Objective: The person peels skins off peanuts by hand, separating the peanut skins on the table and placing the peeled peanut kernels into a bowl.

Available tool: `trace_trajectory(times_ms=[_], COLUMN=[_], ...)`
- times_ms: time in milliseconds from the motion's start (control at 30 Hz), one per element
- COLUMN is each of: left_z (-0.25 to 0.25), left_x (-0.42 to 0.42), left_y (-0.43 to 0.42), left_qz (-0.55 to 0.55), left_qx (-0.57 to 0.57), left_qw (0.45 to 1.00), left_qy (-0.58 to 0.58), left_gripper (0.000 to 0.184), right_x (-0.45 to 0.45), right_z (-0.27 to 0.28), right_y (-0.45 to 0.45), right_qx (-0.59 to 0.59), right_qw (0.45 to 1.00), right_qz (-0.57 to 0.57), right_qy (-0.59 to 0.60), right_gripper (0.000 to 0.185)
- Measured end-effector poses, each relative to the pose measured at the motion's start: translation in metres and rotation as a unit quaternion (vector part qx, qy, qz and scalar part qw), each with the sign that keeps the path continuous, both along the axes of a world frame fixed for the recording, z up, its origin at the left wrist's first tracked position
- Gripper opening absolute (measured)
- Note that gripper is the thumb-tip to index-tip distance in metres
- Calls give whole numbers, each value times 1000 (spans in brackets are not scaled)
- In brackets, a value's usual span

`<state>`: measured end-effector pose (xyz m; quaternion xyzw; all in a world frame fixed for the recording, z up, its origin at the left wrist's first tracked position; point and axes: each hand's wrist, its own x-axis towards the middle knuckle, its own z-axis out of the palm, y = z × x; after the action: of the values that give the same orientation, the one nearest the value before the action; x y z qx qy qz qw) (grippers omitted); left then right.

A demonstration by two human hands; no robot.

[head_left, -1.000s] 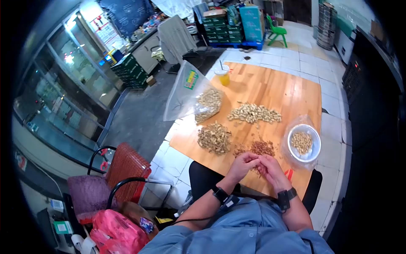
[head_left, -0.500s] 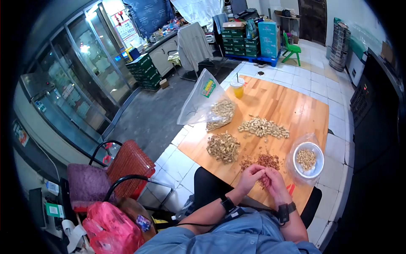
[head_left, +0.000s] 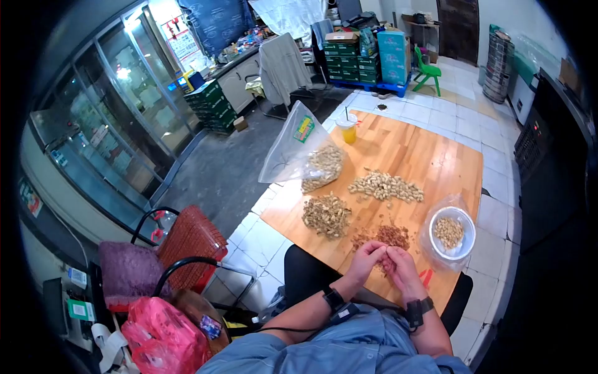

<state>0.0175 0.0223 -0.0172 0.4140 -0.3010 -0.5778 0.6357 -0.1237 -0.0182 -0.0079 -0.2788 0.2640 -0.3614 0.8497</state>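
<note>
Barely anything shifts since the earlier frame: the view dips slightly, and both hands keep meeting at the near side of the reddish flakes (head_left: 393, 235), the landmark here. Both forearms reach forward from the blue shirt (head_left: 349, 349), each wrist wearing a dark band. The left hand (head_left: 364, 263) angles inward from the left and the right hand (head_left: 403, 269) from the right, fingertips touching. The fingers of both hands are narrow, pinched together; whatever may sit between them is too small to tell.

Beyond the flakes and to their left, a large clear bag (head_left: 288, 146) stands with its top slanting left, unshelled peanuts (head_left: 324, 163) filling its lower part. To the right of the flakes, a round pale bowl (head_left: 464, 244) holds shelled kernels (head_left: 448, 232), with clear film (head_left: 427, 242) around it. Farther beyond the flakes, a transparent cup (head_left: 347, 129) contains a yellow drink, a dark straw rising from it.

The tabletop (head_left: 430, 153) under all of this is smooth, glossy wood in light brown strips. Just left of the flakes lies a rounded mound of broken shells (head_left: 326, 215), tan, rough and curled. Beyond the flakes spreads a wide, low row of whole peanuts (head_left: 385, 186), beige and knobbly. The flakes themselves are thin, papery and scattered at their margins.
</note>
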Motion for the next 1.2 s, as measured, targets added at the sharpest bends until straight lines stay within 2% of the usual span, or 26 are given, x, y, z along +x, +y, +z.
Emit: trace_trajectory(times_ms=[167,433,533,633,733,833,1200], left_z=[4,8,22,32,41,45,44], left_x=[-1,-3,-6,-5,-6,-4,-2], left_y=[3,4,6,7,8,9,10], left_qz=[24,29,49,67,65,65,68], left_qx=[-15,-14,-45,-84,-104,-121,-127], left_qw=[985,989,947,880,871,829,815], left_qy=[-169,-143,-315,-463,-476,-543,-561], left_gripper=[14,13,12,10,10,9,8], right_x=[0,-4,-4,-6,-7,-6,-7], right_z=[4,-14,-18,-22,-25,-22,-25], right_y=[5,1,0,-1,-1,0,0], right_qx=[14,0,-11,-18,-18,-18,-8], right_qw=[1000,1000,1000,1000,1000,1000,999], right_qz=[-18,0,1,1,10,11,-8], right_qy=[-1,4,-7,0,4,8,40], right_gripper=[16,20,22,23,23,23,19])
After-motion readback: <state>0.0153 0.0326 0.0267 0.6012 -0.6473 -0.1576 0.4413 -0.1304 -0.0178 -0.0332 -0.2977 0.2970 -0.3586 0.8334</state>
